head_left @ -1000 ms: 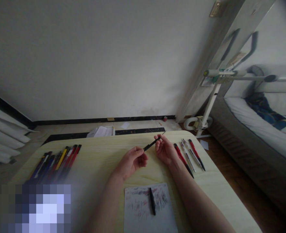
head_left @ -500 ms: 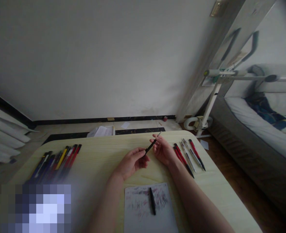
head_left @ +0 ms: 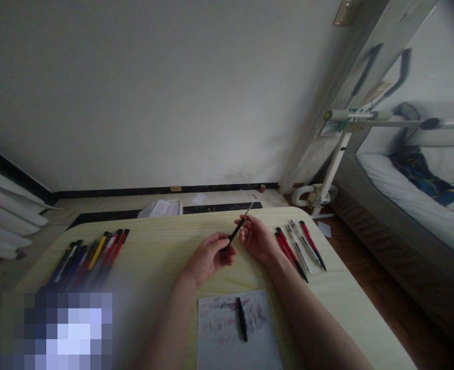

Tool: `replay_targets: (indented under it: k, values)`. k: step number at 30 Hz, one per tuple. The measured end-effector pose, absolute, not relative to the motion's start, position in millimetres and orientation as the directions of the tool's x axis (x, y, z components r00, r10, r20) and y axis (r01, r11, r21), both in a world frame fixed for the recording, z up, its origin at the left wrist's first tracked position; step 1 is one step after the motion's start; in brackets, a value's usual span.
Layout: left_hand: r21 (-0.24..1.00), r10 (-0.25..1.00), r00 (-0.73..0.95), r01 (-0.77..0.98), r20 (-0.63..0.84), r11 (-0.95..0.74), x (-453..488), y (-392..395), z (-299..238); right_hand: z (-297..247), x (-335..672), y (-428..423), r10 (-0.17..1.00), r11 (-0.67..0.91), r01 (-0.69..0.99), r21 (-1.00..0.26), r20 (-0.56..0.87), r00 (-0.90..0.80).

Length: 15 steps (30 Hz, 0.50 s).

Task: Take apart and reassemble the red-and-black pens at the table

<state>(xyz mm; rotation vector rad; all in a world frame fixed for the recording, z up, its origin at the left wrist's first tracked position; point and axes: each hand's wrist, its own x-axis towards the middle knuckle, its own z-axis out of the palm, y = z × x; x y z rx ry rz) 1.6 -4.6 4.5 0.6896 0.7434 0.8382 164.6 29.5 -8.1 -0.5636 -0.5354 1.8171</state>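
A black pen [head_left: 236, 232] is held slantwise above the table, with a thin, pale upper end pointing away to the right. My left hand [head_left: 213, 255] pinches its lower part between thumb and fingers. Around its upper part are the curled fingers of my right hand [head_left: 258, 240], closed at the pen; the exact contact is hard to make out. Below my hands lies a sheet of white paper [head_left: 219, 354] covered with dark and reddish scribbles. Another black pen piece [head_left: 242, 319] rests on that sheet.
Several red, black and clear pens [head_left: 302, 249] lie at the right of the pale wooden table [head_left: 153, 252]. A row of several coloured pens [head_left: 95, 252] lies at the left, partly blurred. Beyond stand a wall [head_left: 173, 103], white exercise equipment [head_left: 332, 164] and a sofa [head_left: 377, 221].
The pen has tilted more upright and its thin end has swung slightly left. My right fingers have shifted a little left along it. My left hand stays nearly in place.
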Motion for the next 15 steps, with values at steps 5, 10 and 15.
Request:
replay_targets:
  k: [5, 10, 15]
  values:
    - [0.796, 0.842, 0.459, -0.377, -0.285, 0.474, 1.8, -5.3, 6.0, -8.2, 164.2, 29.6, 0.965, -0.244, -0.738, -0.629, -0.082, -0.248]
    - [0.796, 0.845, 0.447, -0.376, -0.292, 0.474, 2.1, -4.6, 6.1, -9.3, 165.0, 29.6, 0.978, -0.197, -0.773, -0.603, -0.069, -0.195]
    - [0.799, 0.841, 0.451, -0.365, -0.298, 0.479, 2.1, -4.9, 7.1, -11.7, 165.5, 31.4, 0.986, -0.169, -0.820, -0.547, -0.101, -0.136]
